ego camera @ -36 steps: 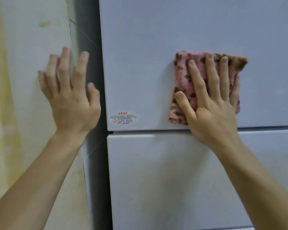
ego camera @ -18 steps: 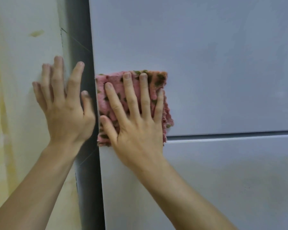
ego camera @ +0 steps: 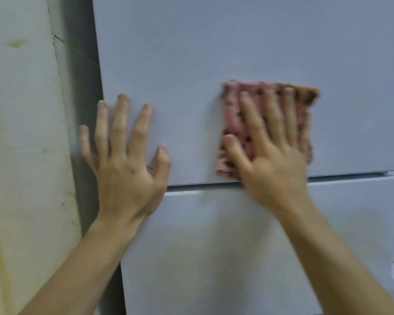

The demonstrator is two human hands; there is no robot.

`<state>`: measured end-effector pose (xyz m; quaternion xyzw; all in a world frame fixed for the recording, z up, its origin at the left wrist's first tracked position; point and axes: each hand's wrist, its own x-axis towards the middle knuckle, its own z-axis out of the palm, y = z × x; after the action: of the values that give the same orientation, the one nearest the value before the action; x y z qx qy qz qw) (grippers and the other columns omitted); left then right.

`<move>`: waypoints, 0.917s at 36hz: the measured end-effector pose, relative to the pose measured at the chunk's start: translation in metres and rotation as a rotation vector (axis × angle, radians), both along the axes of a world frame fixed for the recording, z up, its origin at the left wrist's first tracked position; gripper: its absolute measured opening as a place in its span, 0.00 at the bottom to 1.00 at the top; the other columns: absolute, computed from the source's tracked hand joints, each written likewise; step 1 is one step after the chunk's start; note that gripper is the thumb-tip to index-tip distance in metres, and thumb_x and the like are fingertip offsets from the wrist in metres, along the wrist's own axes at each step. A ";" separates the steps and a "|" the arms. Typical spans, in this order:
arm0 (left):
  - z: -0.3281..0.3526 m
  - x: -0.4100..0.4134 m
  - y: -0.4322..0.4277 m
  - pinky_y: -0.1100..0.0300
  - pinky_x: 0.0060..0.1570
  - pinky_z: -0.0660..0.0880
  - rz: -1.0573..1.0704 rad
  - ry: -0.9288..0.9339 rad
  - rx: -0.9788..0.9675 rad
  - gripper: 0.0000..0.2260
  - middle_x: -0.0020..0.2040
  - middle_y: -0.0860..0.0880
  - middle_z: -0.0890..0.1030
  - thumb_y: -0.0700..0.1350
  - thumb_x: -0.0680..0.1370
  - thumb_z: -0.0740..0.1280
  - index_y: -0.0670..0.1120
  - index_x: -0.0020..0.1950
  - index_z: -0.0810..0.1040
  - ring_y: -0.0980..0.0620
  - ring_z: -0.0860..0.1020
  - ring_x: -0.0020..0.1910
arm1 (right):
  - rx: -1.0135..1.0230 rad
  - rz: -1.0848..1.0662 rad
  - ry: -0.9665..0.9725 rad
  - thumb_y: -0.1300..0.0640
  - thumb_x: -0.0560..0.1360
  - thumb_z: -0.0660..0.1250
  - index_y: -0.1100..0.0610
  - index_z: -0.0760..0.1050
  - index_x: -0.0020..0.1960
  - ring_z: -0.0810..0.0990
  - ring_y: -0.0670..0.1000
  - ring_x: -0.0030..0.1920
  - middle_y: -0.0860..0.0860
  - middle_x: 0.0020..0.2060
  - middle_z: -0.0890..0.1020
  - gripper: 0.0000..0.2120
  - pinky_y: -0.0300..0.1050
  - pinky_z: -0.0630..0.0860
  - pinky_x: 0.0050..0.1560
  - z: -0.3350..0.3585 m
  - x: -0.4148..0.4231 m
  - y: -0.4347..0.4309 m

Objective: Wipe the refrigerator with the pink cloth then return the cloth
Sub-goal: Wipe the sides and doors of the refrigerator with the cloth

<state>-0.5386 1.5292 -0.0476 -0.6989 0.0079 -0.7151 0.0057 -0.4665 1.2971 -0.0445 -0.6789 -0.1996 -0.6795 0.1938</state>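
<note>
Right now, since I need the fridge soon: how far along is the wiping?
Done: pink cloth fetched. In hand: the right hand presses it flat on the refrigerator's upper door, left hand resting beside. Left: perhaps the lower door, then returning the cloth.

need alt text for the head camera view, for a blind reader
A person's right hand presses a pink cloth flat against the pale upper refrigerator door, just above the seam with the lower door. The left hand is spread open near the door's left edge, beside a cream wall.
</note>
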 end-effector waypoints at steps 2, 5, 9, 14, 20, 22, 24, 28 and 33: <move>-0.003 0.002 -0.006 0.32 0.79 0.53 -0.010 0.005 -0.018 0.27 0.84 0.43 0.62 0.54 0.83 0.62 0.49 0.82 0.68 0.37 0.57 0.84 | 0.093 -0.025 0.099 0.34 0.84 0.52 0.46 0.56 0.85 0.51 0.57 0.85 0.53 0.85 0.55 0.32 0.67 0.48 0.82 -0.005 0.011 -0.043; -0.003 0.003 -0.008 0.32 0.77 0.58 -0.005 -0.012 -0.013 0.27 0.83 0.41 0.63 0.56 0.83 0.62 0.48 0.81 0.70 0.35 0.58 0.83 | 0.233 -0.005 0.250 0.33 0.82 0.51 0.41 0.49 0.85 0.42 0.52 0.85 0.49 0.86 0.48 0.34 0.66 0.42 0.83 -0.009 0.014 -0.068; -0.004 0.004 -0.013 0.39 0.80 0.58 -0.036 -0.010 -0.007 0.28 0.83 0.40 0.62 0.58 0.84 0.61 0.47 0.81 0.69 0.34 0.56 0.83 | 0.314 -0.036 0.236 0.36 0.82 0.50 0.45 0.49 0.86 0.42 0.59 0.85 0.54 0.86 0.47 0.35 0.70 0.41 0.81 -0.003 0.012 -0.043; -0.006 0.008 -0.018 0.35 0.79 0.56 -0.028 -0.011 -0.023 0.28 0.83 0.38 0.62 0.56 0.82 0.62 0.48 0.81 0.69 0.36 0.58 0.84 | 0.233 -0.051 0.141 0.38 0.84 0.53 0.51 0.57 0.85 0.50 0.66 0.84 0.61 0.84 0.54 0.33 0.73 0.49 0.80 -0.004 -0.003 0.013; -0.003 0.015 -0.049 0.22 0.75 0.52 -0.126 -0.050 -0.035 0.23 0.82 0.44 0.67 0.51 0.83 0.62 0.48 0.78 0.73 0.38 0.60 0.83 | -0.024 0.003 0.031 0.35 0.84 0.57 0.46 0.62 0.83 0.51 0.61 0.85 0.56 0.84 0.58 0.30 0.69 0.52 0.81 -0.008 -0.009 0.012; 0.000 0.019 -0.072 0.25 0.77 0.49 -0.138 -0.021 -0.028 0.24 0.82 0.44 0.66 0.50 0.82 0.62 0.48 0.78 0.74 0.38 0.59 0.83 | -0.063 0.005 -0.010 0.34 0.84 0.58 0.44 0.64 0.82 0.53 0.57 0.85 0.52 0.84 0.60 0.30 0.67 0.54 0.81 -0.007 -0.003 -0.005; 0.001 0.024 -0.088 0.26 0.78 0.46 -0.106 0.004 -0.018 0.25 0.84 0.44 0.63 0.50 0.81 0.63 0.50 0.79 0.72 0.37 0.57 0.84 | -0.083 -0.008 -0.030 0.33 0.83 0.57 0.43 0.65 0.81 0.55 0.55 0.85 0.51 0.83 0.62 0.29 0.65 0.54 0.82 -0.006 0.003 -0.020; -0.002 0.034 -0.095 0.22 0.75 0.47 -0.083 -0.011 -0.019 0.25 0.84 0.44 0.62 0.51 0.82 0.62 0.51 0.80 0.70 0.35 0.57 0.84 | -0.030 -0.004 0.008 0.33 0.82 0.59 0.43 0.63 0.82 0.53 0.54 0.85 0.50 0.84 0.60 0.31 0.65 0.51 0.82 -0.007 0.015 -0.056; -0.003 0.037 -0.096 0.20 0.72 0.50 -0.086 -0.018 -0.009 0.25 0.84 0.43 0.62 0.53 0.83 0.62 0.51 0.81 0.70 0.34 0.57 0.83 | 0.130 -0.008 0.099 0.33 0.82 0.56 0.44 0.55 0.84 0.51 0.55 0.85 0.52 0.85 0.56 0.34 0.64 0.48 0.83 -0.006 0.038 -0.121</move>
<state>-0.5017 1.4332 -0.0505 -0.6914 0.0346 -0.7211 -0.0280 -0.4281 1.1761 -0.0508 -0.6986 -0.1425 -0.6573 0.2442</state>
